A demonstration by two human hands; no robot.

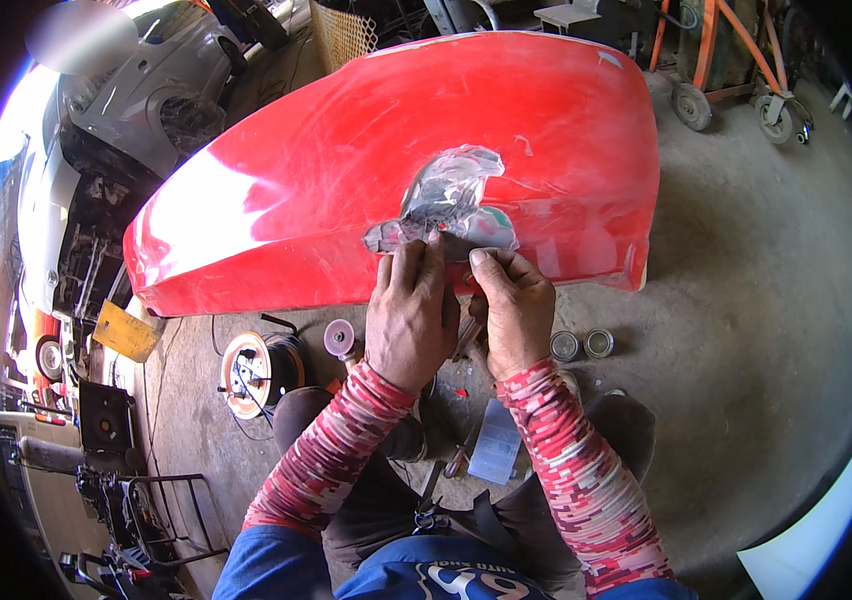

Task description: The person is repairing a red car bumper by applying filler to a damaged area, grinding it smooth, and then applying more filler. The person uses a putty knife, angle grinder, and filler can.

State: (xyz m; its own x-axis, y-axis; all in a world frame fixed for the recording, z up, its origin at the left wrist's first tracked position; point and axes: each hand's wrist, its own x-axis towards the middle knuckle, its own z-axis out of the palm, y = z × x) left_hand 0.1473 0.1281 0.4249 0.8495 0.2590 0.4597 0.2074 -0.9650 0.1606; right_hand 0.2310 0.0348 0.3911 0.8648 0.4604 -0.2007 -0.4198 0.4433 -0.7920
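A large glossy red body panel (366, 130) lies before me with its front edge toward me. Grey, rough filler (451, 180) covers a damaged patch near the middle of that edge. At the patch's lower border, my left hand (411, 310) has its fingers bent and pressed together against the panel; whatever they grip is hidden. Close beside it, my right hand (518, 310) pinches the end of a dark grey strip (458, 246) between thumb and forefinger. The strip reaches across toward the left fingertips and lies along the patch edge.
On the concrete floor are a cable reel (251, 370), a tool with a round disc (339, 338), two open cans (581, 345) and a pale blue sheet (496, 440). A partly stripped car (136, 100) stands left. An orange wheeled frame (716, 60) stands back right.
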